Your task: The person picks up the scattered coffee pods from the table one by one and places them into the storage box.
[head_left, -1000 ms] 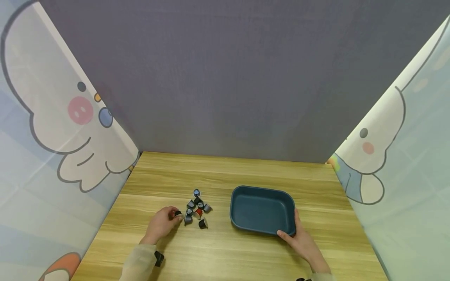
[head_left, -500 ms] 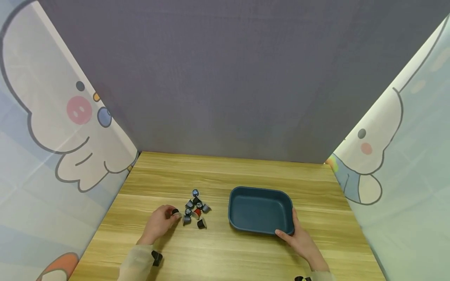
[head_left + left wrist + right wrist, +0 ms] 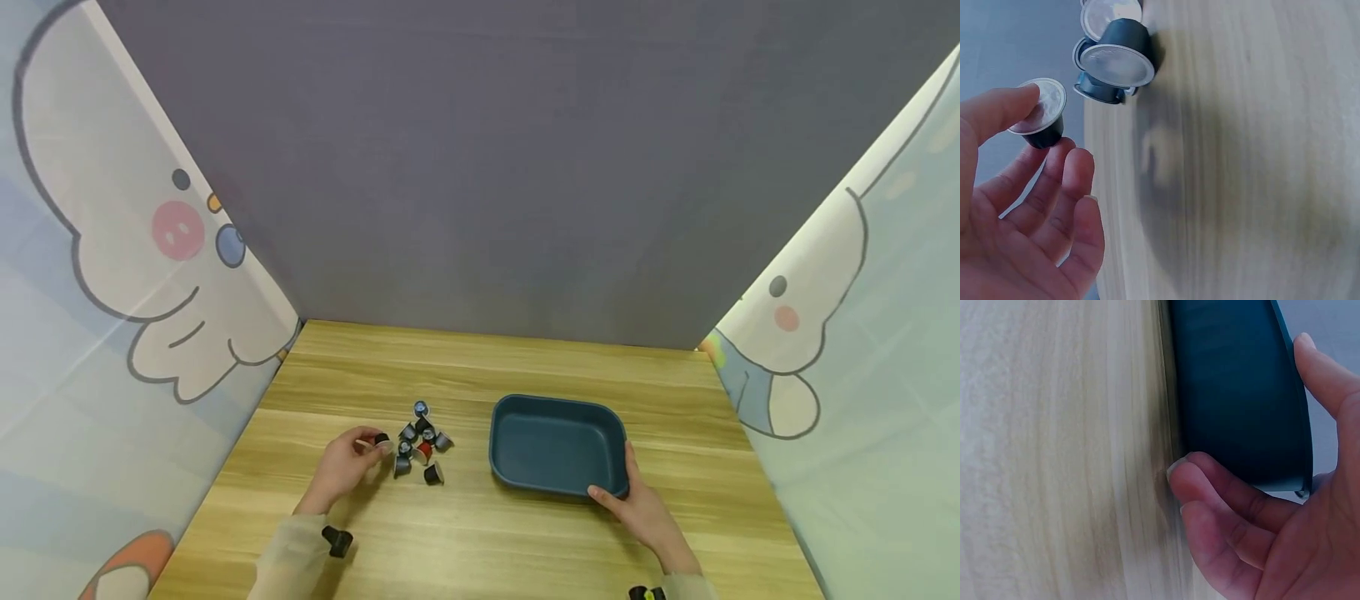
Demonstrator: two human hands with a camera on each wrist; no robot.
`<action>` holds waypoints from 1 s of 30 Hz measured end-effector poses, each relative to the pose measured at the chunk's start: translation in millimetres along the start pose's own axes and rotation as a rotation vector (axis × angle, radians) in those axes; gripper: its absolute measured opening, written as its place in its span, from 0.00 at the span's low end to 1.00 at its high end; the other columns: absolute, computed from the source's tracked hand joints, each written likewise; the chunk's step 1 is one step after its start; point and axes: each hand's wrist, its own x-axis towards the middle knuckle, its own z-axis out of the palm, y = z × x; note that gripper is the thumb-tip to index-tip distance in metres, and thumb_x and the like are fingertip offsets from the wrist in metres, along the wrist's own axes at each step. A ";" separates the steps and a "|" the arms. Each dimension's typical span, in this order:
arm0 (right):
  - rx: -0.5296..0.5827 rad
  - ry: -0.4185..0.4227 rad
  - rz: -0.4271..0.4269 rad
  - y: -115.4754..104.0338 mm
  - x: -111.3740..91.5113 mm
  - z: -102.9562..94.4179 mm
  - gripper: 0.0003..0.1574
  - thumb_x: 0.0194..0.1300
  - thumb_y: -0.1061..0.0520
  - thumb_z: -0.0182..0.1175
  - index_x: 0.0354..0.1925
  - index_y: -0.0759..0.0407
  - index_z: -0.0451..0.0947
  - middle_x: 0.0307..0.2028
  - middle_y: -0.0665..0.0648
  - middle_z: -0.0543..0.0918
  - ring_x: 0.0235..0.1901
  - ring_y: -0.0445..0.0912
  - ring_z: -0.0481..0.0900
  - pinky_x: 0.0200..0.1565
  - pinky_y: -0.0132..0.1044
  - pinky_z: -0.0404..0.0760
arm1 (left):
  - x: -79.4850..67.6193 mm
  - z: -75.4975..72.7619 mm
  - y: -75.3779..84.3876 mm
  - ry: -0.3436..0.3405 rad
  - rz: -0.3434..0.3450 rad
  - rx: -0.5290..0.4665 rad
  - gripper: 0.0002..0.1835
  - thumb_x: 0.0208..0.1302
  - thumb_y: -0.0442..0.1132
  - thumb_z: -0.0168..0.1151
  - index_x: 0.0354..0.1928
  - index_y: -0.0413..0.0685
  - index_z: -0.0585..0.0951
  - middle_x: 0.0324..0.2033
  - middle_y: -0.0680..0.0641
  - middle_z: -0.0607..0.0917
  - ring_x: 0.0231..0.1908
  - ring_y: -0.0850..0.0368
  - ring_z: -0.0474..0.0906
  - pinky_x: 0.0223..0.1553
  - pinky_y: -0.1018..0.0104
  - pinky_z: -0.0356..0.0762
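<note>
Soft shadows point(image 3: 1159, 219) — hazy wrist views

A screened-off tabletop booth, seen from above; whether it stands in a home, lab or office cannot be told. A plain dark grey backdrop point(image 3: 480, 167) fills the upper middle of the frame like a back wall. Along the left side runs a pale blue sheet point(image 3: 105, 433) printed with a big white cartoon character; a similar cartoon-printed panel point(image 3: 870, 450) closes the right side. Between them, at lower centre, lies a yellowish wood-grain tabletop point(image 3: 480, 550).
</note>
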 end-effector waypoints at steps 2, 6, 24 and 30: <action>0.000 0.003 0.003 1.4 0.2 0.2 0.72 0.64 0.34 0.64 0.79 0.50 0.22 0.25 0.55 0.83 0.23 0.45 0.82 0.36 0.46 0.81 | 0.4 -0.5 2.4 -0.001 -0.006 -0.021 0.18 0.59 0.42 0.74 0.49 0.43 0.84 0.34 0.50 0.83 0.33 0.58 0.79 0.28 0.65 0.76; 0.006 0.004 0.002 2.5 0.6 0.1 0.72 0.64 0.34 0.64 0.78 0.49 0.21 0.28 0.56 0.84 0.23 0.45 0.82 0.36 0.46 0.81 | 0.3 -1.6 9.8 -0.002 0.003 -0.039 0.18 0.58 0.41 0.75 0.50 0.44 0.84 0.37 0.50 0.84 0.34 0.57 0.79 0.29 0.65 0.77; 0.047 -0.006 -0.010 -0.1 1.0 -0.7 0.71 0.66 0.37 0.64 0.79 0.50 0.21 0.24 0.56 0.82 0.23 0.46 0.80 0.28 0.40 0.77 | 7.2 -5.2 46.8 -0.029 0.136 -0.039 0.18 0.58 0.39 0.75 0.50 0.50 0.84 0.43 0.51 0.84 0.40 0.57 0.80 0.41 0.57 0.77; 0.069 -0.031 -0.002 -0.3 -0.2 -2.8 0.72 0.65 0.38 0.65 0.79 0.49 0.21 0.30 0.58 0.84 0.24 0.47 0.82 0.31 0.41 0.79 | 13.0 -0.6 55.0 -0.045 0.188 -0.052 0.19 0.57 0.37 0.75 0.51 0.47 0.84 0.45 0.51 0.85 0.38 0.59 0.80 0.41 0.58 0.78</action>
